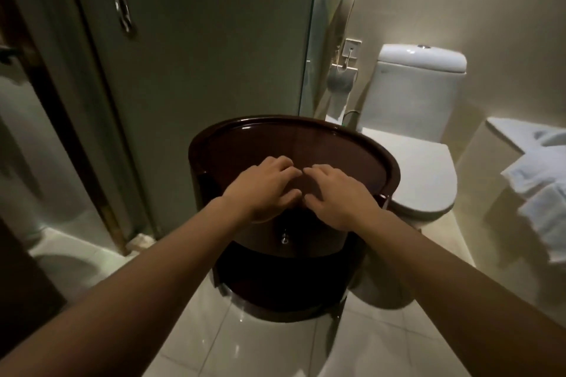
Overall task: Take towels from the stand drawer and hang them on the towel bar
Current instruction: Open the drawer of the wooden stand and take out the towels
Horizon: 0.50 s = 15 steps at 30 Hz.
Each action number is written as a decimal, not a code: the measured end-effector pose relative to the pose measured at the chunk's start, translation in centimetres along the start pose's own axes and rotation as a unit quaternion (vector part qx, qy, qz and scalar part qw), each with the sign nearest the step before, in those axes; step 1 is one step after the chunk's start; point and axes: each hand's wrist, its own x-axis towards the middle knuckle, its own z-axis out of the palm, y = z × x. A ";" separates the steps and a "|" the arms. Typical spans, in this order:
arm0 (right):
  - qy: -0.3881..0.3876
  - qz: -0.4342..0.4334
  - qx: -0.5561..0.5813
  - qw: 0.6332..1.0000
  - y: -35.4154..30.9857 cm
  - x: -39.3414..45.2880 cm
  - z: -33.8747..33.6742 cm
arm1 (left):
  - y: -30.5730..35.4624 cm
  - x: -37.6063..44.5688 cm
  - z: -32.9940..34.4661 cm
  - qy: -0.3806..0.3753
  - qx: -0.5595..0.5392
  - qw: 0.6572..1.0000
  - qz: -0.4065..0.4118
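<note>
A round dark wooden stand [214,144] stands on the tiled floor in front of me. Its curved drawer front [306,239] carries a small metal knob [284,238] and looks closed. My left hand [263,190] and my right hand [333,193] lie side by side, palms down, on the stand's top near its front edge, fingers loosely bent and holding nothing. White towels [539,190] hang in folds at the right edge of the view; what they hang from is out of view.
A white toilet [419,107] with its lid down stands right behind the stand. A toilet paper holder [341,76] is on the back wall. A glass shower door with a metal handle [121,0] fills the left. Pale floor tiles [275,346] lie in front.
</note>
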 end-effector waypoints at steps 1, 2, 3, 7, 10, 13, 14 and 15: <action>0.004 -0.001 -0.001 1.000 0.0 -0.2 1.0 | -0.1 -0.5 1.0 0.011 0.008 1.000 0.011; 0.001 -0.001 0.001 1.000 -0.1 -0.4 1.7 | -0.1 -1.0 1.8 0.019 0.012 1.000 0.018; -0.008 -0.001 0.005 1.000 -0.3 -0.6 2.2 | -0.1 -1.6 2.6 0.021 0.015 0.999 0.026; -0.034 0.004 0.010 0.999 -0.7 -1.3 3.3 | -0.3 -2.6 4.9 -0.043 0.042 0.997 0.050; -0.016 0.008 0.020 1.000 -0.6 -1.6 3.8 | -0.3 -2.3 6.7 -0.101 0.015 0.994 0.030; -0.011 0.010 0.018 1.000 -0.4 -2.4 4.8 | 0.4 -1.9 9.1 -0.168 -0.005 0.986 0.021; -0.008 0.013 0.018 1.000 -0.3 -2.7 5.0 | 0.6 -1.8 9.7 -0.187 -0.009 0.982 0.016; -0.006 0.015 0.017 1.000 -0.2 -3.0 5.2 | 0.6 -1.6 10.2 -0.203 -0.015 0.979 0.010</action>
